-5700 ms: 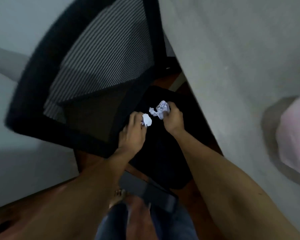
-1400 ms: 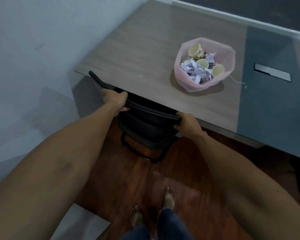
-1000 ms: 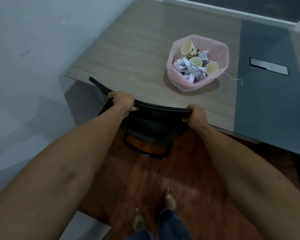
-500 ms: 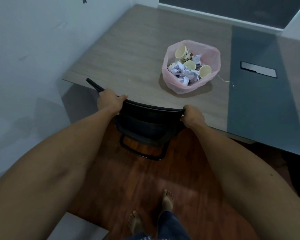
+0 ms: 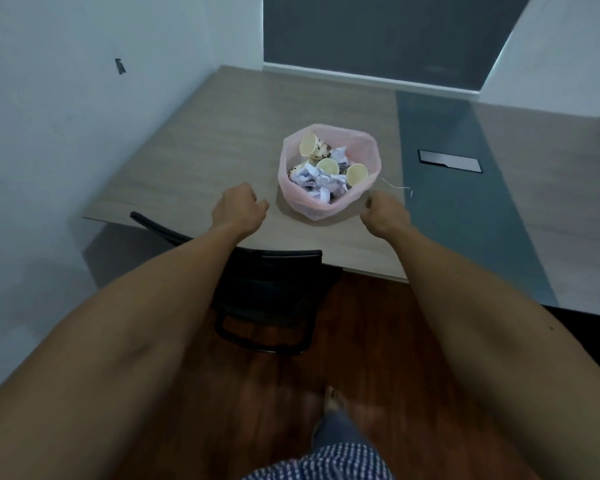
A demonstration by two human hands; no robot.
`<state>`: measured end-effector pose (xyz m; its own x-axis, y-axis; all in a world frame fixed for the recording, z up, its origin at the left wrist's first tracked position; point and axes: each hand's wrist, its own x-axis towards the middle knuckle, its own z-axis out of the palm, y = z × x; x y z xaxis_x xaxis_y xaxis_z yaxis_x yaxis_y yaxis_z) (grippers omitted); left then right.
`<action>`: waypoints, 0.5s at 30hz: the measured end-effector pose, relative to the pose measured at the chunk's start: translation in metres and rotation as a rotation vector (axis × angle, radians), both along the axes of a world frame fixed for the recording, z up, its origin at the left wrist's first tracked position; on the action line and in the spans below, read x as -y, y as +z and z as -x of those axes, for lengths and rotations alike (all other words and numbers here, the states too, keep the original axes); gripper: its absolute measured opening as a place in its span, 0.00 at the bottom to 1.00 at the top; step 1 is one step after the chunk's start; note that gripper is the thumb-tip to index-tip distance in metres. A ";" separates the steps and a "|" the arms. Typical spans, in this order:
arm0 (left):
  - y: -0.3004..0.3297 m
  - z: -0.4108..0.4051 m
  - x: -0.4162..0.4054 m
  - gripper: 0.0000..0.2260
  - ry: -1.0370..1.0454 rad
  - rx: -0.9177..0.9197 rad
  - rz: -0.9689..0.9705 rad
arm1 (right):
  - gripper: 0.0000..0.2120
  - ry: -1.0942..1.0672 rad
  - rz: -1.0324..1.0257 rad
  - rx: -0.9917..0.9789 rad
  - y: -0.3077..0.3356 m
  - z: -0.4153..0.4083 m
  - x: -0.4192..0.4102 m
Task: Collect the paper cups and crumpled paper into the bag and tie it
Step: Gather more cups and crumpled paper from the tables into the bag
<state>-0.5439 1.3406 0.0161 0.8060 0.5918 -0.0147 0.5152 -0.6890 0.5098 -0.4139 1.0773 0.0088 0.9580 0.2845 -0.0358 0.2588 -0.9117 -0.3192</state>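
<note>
Half a second ago you were gripping the top edge of the black chair (image 5: 267, 271) with both hands; now you are letting it stand tucked against the desk (image 5: 201, 161) and reaching forward over the desk top. Your left hand (image 5: 238, 209) is coming in just left of the pink bag (image 5: 326, 207), and your right hand (image 5: 387, 213) just right of it, neither one touching the plastic yet. The fingers of both hands are hanging loosely curled and holding nothing.

That shift suggests the collecting is finished and you are moving on to the closing step. The bag is sitting open-mouthed on the desk, between your two hands, its rim rolled outward. Inside it, the paper cups (image 5: 328, 166) are lying on their sides with their pale mouths showing, three plainly visible, and the crumpled paper (image 5: 312, 180) is packed around and under them. No loose cup or paper is showing on the desk. A thin string-like scrap (image 5: 397, 188) is lying just beside the bag on its right. Next you are likely gathering the rim from both sides to tie it.
</note>
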 end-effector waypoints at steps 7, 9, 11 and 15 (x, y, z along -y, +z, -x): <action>-0.007 -0.095 0.008 0.13 -0.048 0.011 0.007 | 0.14 0.048 -0.122 0.028 -0.001 -0.099 0.002; -0.013 -0.128 0.009 0.14 -0.055 0.006 0.006 | 0.17 0.101 -0.129 0.009 -0.007 -0.134 -0.001; -0.020 -0.160 0.009 0.15 -0.062 -0.013 0.004 | 0.18 0.134 -0.125 -0.011 -0.016 -0.168 -0.003; -0.041 -0.214 0.010 0.17 -0.030 -0.063 0.024 | 0.19 0.163 -0.094 -0.047 -0.034 -0.230 -0.006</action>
<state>-0.3299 1.3302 -0.0252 0.8204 0.5662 -0.0800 0.5262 -0.6925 0.4935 -0.1835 1.0832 -0.0252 0.8970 0.4398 -0.0453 0.3832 -0.8245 -0.4163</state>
